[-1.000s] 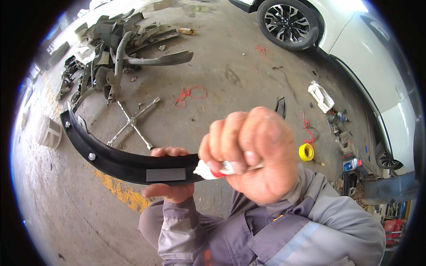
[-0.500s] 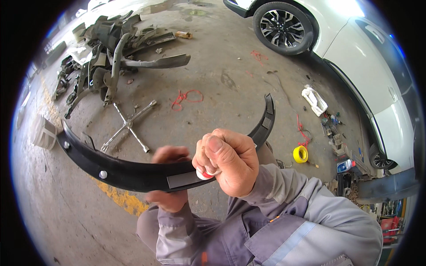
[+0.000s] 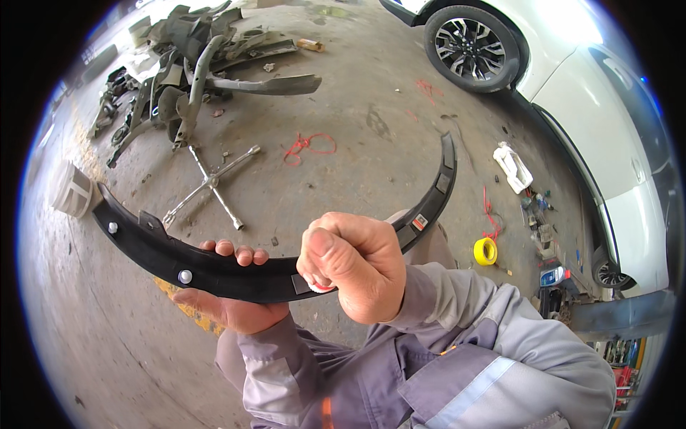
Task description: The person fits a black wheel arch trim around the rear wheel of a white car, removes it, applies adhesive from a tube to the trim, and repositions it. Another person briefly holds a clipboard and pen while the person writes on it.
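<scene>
A long black curved wheel arch trim point(image 3: 239, 280) stretches across in front of me, its far right end rising in an arc. My left hand point(image 3: 246, 311) is closed round its left-middle part, thumb below and fingertips over the upper edge. White round clips point(image 3: 186, 277) are set in the trim left of that hand. My right hand point(image 3: 357, 261) is a fist over the trim's middle, closed on a small red-and-white thing point(image 3: 319, 287), mostly hidden by the fingers. Dark grey pads and a small red-and-white label point(image 3: 419, 222) sit along the trim's right arm.
A four-way lug wrench point(image 3: 212, 180) lies on the concrete beyond the trim, near a pile of dark car parts point(image 3: 189, 93). A white bucket point(image 3: 71, 189) stands at the left end. On the right are yellow tape point(image 3: 485, 251), a white jug point(image 3: 513, 166) and a white car point(image 3: 593, 107).
My left hand has slid left along the trim and its fingers now show wrapped over the edge. My right fist has shifted slightly left, still holding the small red-and-white thing.
</scene>
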Motion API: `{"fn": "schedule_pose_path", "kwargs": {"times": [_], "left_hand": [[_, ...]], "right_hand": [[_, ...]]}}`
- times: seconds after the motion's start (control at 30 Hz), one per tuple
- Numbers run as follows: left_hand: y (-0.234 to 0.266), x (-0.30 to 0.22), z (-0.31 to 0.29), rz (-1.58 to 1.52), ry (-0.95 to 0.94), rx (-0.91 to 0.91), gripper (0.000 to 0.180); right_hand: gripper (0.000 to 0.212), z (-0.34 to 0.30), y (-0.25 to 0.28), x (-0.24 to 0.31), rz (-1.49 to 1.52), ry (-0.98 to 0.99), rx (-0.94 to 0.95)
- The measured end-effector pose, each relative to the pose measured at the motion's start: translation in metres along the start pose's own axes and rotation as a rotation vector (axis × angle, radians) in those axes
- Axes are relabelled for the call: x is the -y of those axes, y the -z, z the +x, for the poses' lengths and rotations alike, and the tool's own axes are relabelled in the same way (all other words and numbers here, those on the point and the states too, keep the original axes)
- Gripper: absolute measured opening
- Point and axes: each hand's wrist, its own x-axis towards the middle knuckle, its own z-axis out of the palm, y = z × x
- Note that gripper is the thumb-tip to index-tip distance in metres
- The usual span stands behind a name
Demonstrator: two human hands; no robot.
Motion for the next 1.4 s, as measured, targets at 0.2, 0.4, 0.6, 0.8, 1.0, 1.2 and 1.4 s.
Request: {"fn": "schedule_pose_path", "kwargs": {"times": [0.2, 0.4, 0.6, 0.8, 1.0, 1.2, 1.4], "left_hand": [[-0.002, 0.002, -0.001, -0.006, 0.012, 0.098, 0.078], [-0.001, 0.003, -0.002, -0.04, 0.012, 0.113, 0.078], [-0.002, 0.003, -0.002, -0.048, 0.02, 0.125, 0.079], [0.0, 0.002, -0.001, -0.062, 0.048, 0.147, 0.081], [0.001, 0.002, -0.001, -0.087, 0.069, 0.16, 0.081], [0.001, 0.002, -0.002, -0.064, 0.067, 0.141, 0.081], [0.0, 0.002, 0.0, -0.069, 0.057, 0.139, 0.079]], "right_hand": [[0.032, -0.002, -0.003, 0.001, -0.067, 0.195, 0.013], [0.028, -0.003, -0.003, -0.002, -0.085, 0.264, 0.063], [0.03, -0.007, -0.006, -0.006, 0.07, 0.252, 0.03], [0.031, -0.008, -0.001, -0.007, -0.01, 0.319, 0.046], [0.03, -0.006, 0.001, -0.007, 0.006, 0.331, -0.027], [0.03, -0.01, 0.004, -0.009, -0.141, 0.303, 0.031], [0.025, -0.02, 0.019, -0.004, -0.024, 0.247, -0.017]]}}
